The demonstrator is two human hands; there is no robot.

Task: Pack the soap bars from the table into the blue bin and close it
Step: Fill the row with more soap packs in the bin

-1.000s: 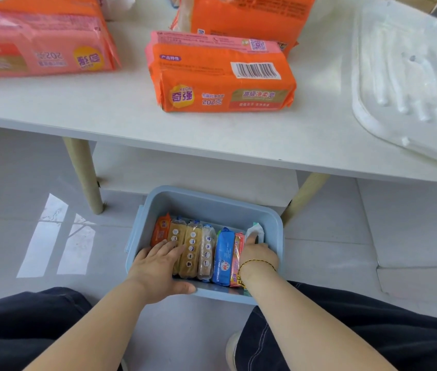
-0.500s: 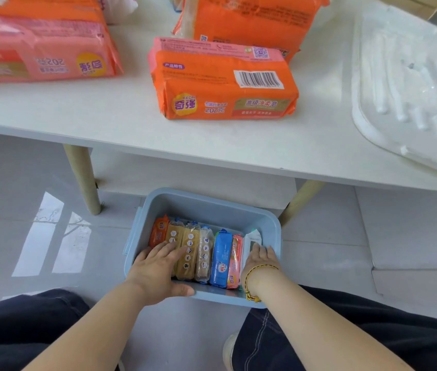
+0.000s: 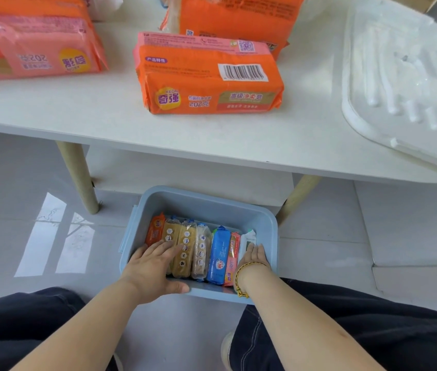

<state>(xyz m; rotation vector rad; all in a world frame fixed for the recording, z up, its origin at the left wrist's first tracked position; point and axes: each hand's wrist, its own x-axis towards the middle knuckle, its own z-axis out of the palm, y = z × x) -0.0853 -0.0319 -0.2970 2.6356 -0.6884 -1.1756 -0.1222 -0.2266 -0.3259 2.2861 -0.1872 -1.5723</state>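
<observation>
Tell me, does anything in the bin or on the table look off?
Nothing stands out. The soap bars stand in a tidy row in the blue bin, left hand and right hand resting on them. The orange pack on the table looks intact.

It looks like a room in a home. A low white table (image 3: 78, 111) with a rounded right corner stands on slanted pale wooden legs (image 3: 78, 178), a white shelf (image 3: 185, 170) beneath it. The glossy grey tiled floor (image 3: 11, 183) carries a window's bright reflection (image 3: 51, 231) below the table's near edge. Wrapped orange packs of household soap (image 3: 198, 76) lie on the table; a small blue plastic bin (image 3: 206, 206) sits on the floor.
</observation>
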